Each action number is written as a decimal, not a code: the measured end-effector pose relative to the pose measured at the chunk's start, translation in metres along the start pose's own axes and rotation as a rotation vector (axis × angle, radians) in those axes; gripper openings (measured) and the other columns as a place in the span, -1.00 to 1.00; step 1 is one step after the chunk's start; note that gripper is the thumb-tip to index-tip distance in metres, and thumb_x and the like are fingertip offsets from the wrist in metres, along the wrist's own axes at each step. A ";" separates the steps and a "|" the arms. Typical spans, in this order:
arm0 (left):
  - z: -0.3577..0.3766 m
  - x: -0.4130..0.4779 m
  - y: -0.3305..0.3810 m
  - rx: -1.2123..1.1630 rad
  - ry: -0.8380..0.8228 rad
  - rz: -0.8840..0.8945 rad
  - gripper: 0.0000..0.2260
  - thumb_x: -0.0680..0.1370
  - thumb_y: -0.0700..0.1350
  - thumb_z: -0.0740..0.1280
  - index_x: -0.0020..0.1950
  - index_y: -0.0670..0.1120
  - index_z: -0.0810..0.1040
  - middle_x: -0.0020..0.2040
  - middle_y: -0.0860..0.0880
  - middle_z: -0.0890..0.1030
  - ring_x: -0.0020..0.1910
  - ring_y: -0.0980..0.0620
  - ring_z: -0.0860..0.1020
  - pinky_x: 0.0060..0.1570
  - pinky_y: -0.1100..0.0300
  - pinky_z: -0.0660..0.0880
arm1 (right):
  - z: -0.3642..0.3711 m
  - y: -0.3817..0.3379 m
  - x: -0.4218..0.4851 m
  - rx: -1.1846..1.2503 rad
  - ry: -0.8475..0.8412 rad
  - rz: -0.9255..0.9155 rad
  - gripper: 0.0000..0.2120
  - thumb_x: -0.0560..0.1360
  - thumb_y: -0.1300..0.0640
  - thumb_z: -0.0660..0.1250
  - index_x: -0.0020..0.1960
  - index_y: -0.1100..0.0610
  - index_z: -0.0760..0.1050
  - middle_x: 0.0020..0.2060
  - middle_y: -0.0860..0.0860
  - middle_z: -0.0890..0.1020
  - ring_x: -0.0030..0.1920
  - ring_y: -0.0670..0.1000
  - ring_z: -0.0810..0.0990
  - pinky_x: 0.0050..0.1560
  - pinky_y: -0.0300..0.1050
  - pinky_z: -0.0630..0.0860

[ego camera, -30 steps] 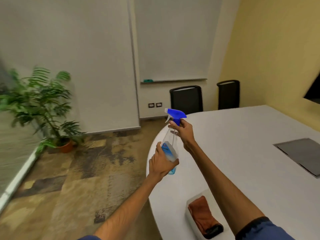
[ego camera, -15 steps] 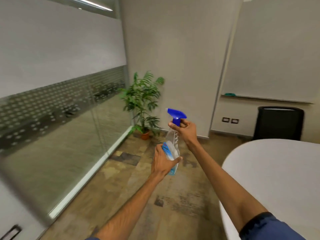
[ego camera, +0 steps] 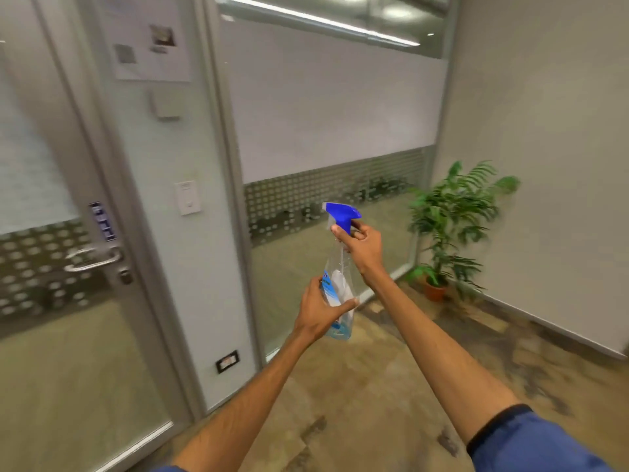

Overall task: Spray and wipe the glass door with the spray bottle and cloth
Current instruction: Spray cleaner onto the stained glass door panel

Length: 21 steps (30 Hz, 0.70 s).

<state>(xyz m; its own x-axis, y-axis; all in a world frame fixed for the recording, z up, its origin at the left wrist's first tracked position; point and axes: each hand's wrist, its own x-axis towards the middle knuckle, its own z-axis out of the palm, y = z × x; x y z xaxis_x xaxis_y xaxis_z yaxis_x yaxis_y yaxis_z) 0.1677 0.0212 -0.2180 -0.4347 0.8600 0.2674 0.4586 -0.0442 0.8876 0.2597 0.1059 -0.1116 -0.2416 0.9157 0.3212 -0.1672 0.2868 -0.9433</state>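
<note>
there is one view only, a wide-angle camera worn on the person's head, looking forward and slightly down along both outstretched forearms. the hands sit near the centre of the frame, close to the lens, the left hand (ego camera: pixel 320 310) lower than the right hand (ego camera: pixel 362 247). beyond them the view faces a glass door (ego camera: pixel 51 199) at the left, a glass partition (ego camera: pixel 326 131) straight ahead and a potted plant (ego camera: pixel 452 219) in the right corner. straight edges bow towards the frame's borders.

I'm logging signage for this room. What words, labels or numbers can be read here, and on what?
None can be read.
Spray bottle label: blue and white, print blurred.
Paper sheet on the glass panel: too blurred.
Blue plate above the door handle: marks unreadable.
Wall switch: print too small.
</note>
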 end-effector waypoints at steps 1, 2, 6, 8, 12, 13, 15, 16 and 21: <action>-0.022 0.000 -0.010 0.000 0.029 -0.013 -0.34 0.23 0.23 0.59 0.21 0.03 0.46 0.10 0.07 0.59 0.06 0.07 0.59 0.09 0.11 0.56 | 0.029 0.001 0.000 0.023 -0.038 0.000 -0.55 0.40 0.12 0.56 0.23 0.19 0.53 -0.05 0.13 0.72 -0.06 0.05 0.70 -0.02 -0.08 0.62; -0.045 0.000 -0.019 0.006 0.068 -0.027 -0.35 0.23 0.25 0.58 0.20 0.03 0.46 0.09 0.07 0.60 0.05 0.08 0.59 0.08 0.09 0.56 | 0.057 0.001 0.000 0.041 -0.080 0.000 -0.54 0.41 0.12 0.56 0.25 0.17 0.52 0.00 0.14 0.72 -0.01 0.09 0.71 0.04 -0.03 0.63; -0.131 0.000 -0.056 0.011 0.236 -0.083 -0.38 0.23 0.27 0.56 0.15 0.07 0.44 0.03 0.08 0.60 0.01 0.07 0.61 0.03 0.12 0.59 | 0.166 0.005 -0.002 0.072 -0.260 0.000 -0.52 0.38 0.10 0.58 0.24 0.18 0.54 0.13 0.11 0.67 0.16 0.07 0.65 0.18 0.13 0.61; -0.173 -0.001 -0.073 0.018 0.310 -0.096 -0.38 0.23 0.28 0.55 0.16 0.13 0.40 0.01 0.15 0.58 -0.02 0.13 0.60 -0.08 0.33 0.56 | 0.218 0.005 -0.006 0.062 -0.326 -0.011 -0.47 0.38 0.07 0.58 0.27 0.20 0.53 0.17 0.08 0.64 0.18 0.01 0.62 0.18 0.13 0.61; -0.258 -0.005 -0.102 0.068 0.426 -0.096 -0.31 0.23 0.23 0.53 0.28 0.10 0.40 0.07 0.18 0.57 0.03 0.18 0.59 -0.09 0.49 0.47 | 0.318 0.005 -0.017 0.108 -0.500 -0.012 -0.54 0.42 0.03 0.54 0.25 0.12 0.50 0.14 0.07 0.63 0.08 0.04 0.68 0.15 0.12 0.62; -0.278 -0.005 -0.108 0.098 0.455 -0.098 -0.28 0.22 0.22 0.52 0.32 0.06 0.41 0.10 0.15 0.57 0.06 0.18 0.57 -0.03 0.50 0.44 | 0.343 0.004 -0.020 0.138 -0.546 0.008 -0.57 0.44 0.03 0.53 0.23 0.12 0.50 0.11 0.11 0.64 0.01 0.04 0.71 0.13 0.11 0.63; -0.316 -0.002 -0.120 0.151 0.518 -0.107 -0.25 0.21 0.18 0.49 0.34 -0.03 0.41 0.16 0.08 0.56 0.12 0.12 0.55 0.10 0.39 0.47 | 0.393 0.000 -0.026 0.195 -0.629 0.035 -0.72 0.47 0.07 0.49 0.12 0.09 0.52 0.02 0.15 0.67 -0.13 0.01 0.73 0.04 0.06 0.66; -0.336 0.000 -0.124 0.164 0.542 -0.110 -0.25 0.21 0.17 0.48 0.34 -0.06 0.42 0.18 0.04 0.57 0.14 0.07 0.55 0.15 0.27 0.51 | 0.418 -0.003 -0.029 0.221 -0.662 0.045 -0.79 0.49 0.10 0.47 0.08 0.09 0.52 -0.02 0.15 0.67 -0.18 0.01 0.73 -0.05 0.02 0.65; -0.433 0.017 -0.138 0.239 0.634 -0.111 -0.38 0.23 0.16 0.44 0.23 -0.06 0.46 0.09 -0.01 0.61 0.07 0.02 0.58 0.13 0.06 0.55 | 0.534 -0.024 -0.031 0.335 -0.768 0.088 -0.75 0.54 0.22 0.40 0.19 0.25 0.53 -0.06 0.11 0.67 -0.36 0.02 0.67 -0.28 -0.11 0.59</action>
<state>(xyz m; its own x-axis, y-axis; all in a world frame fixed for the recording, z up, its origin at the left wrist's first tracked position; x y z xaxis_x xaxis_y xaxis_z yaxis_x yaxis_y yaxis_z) -0.2390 -0.1778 -0.1738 -0.8252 0.3861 0.4124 0.5121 0.2029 0.8347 -0.2392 -0.0797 -0.0540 -0.8299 0.4502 0.3294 -0.3627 0.0133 -0.9318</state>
